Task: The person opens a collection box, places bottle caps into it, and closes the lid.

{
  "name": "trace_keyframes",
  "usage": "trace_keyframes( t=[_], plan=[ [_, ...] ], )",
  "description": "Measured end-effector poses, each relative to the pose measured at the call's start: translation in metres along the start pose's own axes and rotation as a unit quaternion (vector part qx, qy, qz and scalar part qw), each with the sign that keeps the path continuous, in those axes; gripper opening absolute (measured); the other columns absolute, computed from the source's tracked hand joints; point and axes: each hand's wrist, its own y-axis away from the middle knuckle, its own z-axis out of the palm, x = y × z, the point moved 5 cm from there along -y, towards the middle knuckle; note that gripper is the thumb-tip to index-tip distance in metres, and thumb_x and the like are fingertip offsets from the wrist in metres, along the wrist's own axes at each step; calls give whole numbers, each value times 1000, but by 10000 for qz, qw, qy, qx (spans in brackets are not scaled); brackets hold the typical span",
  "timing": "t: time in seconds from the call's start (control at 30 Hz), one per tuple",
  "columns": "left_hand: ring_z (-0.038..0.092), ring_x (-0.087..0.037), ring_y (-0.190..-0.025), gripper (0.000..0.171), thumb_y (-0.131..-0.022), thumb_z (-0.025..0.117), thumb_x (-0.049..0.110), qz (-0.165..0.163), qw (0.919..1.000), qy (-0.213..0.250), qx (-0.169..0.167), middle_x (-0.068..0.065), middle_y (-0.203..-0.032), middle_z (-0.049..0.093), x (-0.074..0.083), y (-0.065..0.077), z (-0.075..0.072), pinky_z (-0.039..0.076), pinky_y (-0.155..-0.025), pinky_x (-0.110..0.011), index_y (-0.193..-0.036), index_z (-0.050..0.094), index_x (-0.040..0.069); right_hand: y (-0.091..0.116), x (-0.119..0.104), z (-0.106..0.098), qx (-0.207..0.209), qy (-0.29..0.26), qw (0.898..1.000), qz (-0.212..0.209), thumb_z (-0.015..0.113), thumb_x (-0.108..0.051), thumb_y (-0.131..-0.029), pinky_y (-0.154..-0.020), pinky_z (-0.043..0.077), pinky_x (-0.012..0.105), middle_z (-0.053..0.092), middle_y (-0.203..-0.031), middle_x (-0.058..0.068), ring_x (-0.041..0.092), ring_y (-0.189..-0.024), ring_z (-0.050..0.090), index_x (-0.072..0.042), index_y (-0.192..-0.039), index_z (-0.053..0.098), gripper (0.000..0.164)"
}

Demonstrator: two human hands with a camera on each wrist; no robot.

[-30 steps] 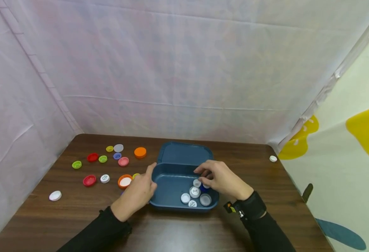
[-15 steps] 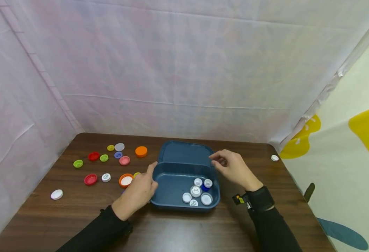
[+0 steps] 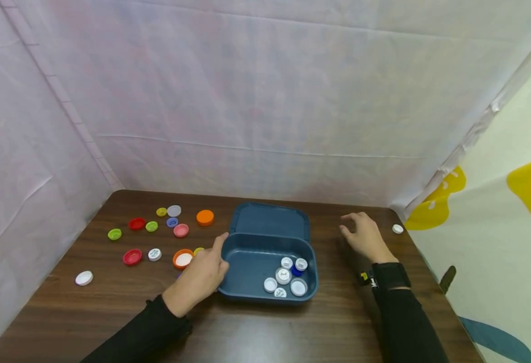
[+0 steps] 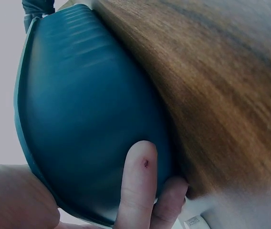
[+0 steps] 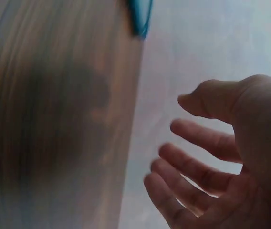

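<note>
A dark blue plastic box (image 3: 249, 267) stands on the table in the head view, with several white bottle caps (image 3: 283, 276) and a blue one (image 3: 297, 271) gathered at its right end. My left hand (image 3: 200, 277) grips the box's left end; in the left wrist view, fingers (image 4: 139, 186) lie against its outer wall. Right of the box, my right hand (image 3: 366, 238) hovers over the table, its fingers loosely bent around nothing. A lone white cap (image 3: 397, 229) lies just beyond it near the right edge. The right wrist view shows spread fingers (image 5: 188, 162).
Behind the box lies its flat blue lid (image 3: 270, 222). Several loose caps are scattered on the left of the wooden table (image 3: 256, 333), including an orange cap (image 3: 204, 217), a red cap (image 3: 132, 257) and a white cap (image 3: 83, 278). White curtains (image 3: 256, 101) hang around the table.
My right hand has left the box's right end, where the white and blue caps stay, and moved right over the table. My left hand keeps its place on the box.
</note>
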Motion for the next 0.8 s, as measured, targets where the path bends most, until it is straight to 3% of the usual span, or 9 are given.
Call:
trace_keyframes(
  t=[0.13, 0.33, 0.6, 0.8],
  plan=[
    [56, -11, -51, 68, -107, 64, -1, 143, 9998, 2, 100, -2, -71, 58, 1, 0, 0, 50, -48, -23, -172, 43, -3, -3, 26, -4, -71, 199, 9990, 391, 73, -15, -111, -122, 48, 77, 63, -149, 45, 65, -142, 59, 11, -145, 72, 43],
    [55, -11, -52, 68, -108, 64, -1, 184, 9998, -12, 78, -2, -71, 57, 2, 1, 0, 50, -49, -23, -172, 42, -4, -3, 60, -9, -195, 383, 9942, 990, 66, -19, -112, -128, 37, 83, 49, -157, 54, 75, -149, 42, 22, -151, 60, 57],
    [57, -12, -53, 67, -110, 63, 1, 76, 10000, 27, -2, -3, -72, 58, 1, 0, 0, 53, -50, -23, -174, 41, -2, 6, 91, -16, -386, 534, 9804, 1858, 60, -24, -112, -116, 44, 89, 36, -161, 59, 79, -150, 30, 25, -157, 50, 67],
    [57, -12, -55, 68, -110, 63, 2, 37, 10000, -17, -17, -3, -73, 58, 1, 0, 0, 53, -51, -23, -174, 40, -1, 9, 99, -15, -663, 631, 9754, 2003, 59, -20, -111, -111, 48, 88, 41, -154, 60, 80, -142, 36, 25, -148, 56, 58]
  ],
)
